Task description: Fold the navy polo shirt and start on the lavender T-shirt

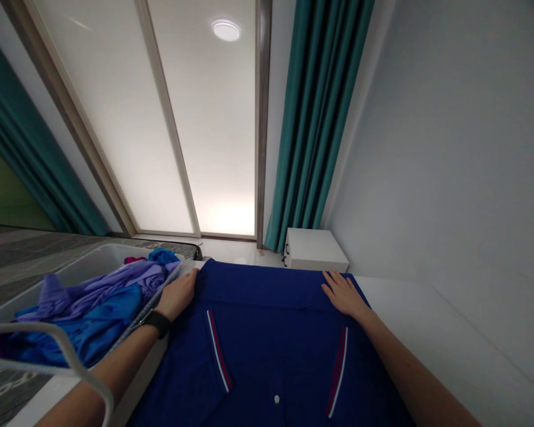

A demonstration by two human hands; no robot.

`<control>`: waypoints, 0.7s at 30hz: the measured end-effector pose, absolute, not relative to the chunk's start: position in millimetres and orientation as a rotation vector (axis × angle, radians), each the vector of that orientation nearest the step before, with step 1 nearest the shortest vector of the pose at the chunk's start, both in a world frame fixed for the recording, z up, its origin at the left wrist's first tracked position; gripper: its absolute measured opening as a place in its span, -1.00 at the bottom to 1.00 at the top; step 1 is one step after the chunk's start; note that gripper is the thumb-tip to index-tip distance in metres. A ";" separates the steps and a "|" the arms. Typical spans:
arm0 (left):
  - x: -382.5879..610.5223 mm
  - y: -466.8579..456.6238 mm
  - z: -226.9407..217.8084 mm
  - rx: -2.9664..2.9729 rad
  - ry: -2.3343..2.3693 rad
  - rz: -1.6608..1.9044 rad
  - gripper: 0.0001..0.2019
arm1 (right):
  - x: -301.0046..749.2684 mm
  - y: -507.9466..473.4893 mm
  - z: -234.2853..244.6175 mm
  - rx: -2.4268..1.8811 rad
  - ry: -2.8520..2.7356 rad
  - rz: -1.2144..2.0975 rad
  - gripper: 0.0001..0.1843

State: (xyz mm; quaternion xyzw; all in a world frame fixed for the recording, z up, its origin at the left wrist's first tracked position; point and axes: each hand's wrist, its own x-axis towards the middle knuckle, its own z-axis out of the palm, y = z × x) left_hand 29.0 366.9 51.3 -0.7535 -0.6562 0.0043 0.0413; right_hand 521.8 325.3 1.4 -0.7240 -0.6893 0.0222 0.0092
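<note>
A dark blue polo shirt (276, 338) lies spread on the white surface in front of me, with its sleeves lying over the body. Red and white stripes trim the two sleeve cuffs, and a small white button shows near the bottom of the view. At the shirt's far left corner, my left hand (178, 295) is closed on the fabric edge; its fingertips are partly hidden. My right hand (343, 293) rests flat on the far right part of the shirt, fingers stretched out and slightly apart. A black watch (157, 323) is on my left wrist.
Left of the shirt stands a white basket (104, 252) with purple and blue clothes (102, 296) in it; its pale handle (62, 341) arches near my left forearm. Beyond are a low white cabinet (318, 246), green curtains (320, 118) and frosted sliding doors (209, 130). A wall rises at right.
</note>
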 end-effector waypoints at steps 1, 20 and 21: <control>29.6 367.4 51.7 -2.297 -2.013 0.016 -0.59 | 522.8 324.7 1.5 -2.260 -2.159 0.072 -0.32; 80.0 368.0 51.7 -2.488 -1.490 -0.231 -0.54 | 476.1 326.7 10.8 -2.089 -2.252 -0.004 -0.31; 91.8 370.2 49.7 -2.554 -1.447 -0.243 -0.53 | 463.4 328.8 13.2 -2.067 -2.268 0.025 -0.31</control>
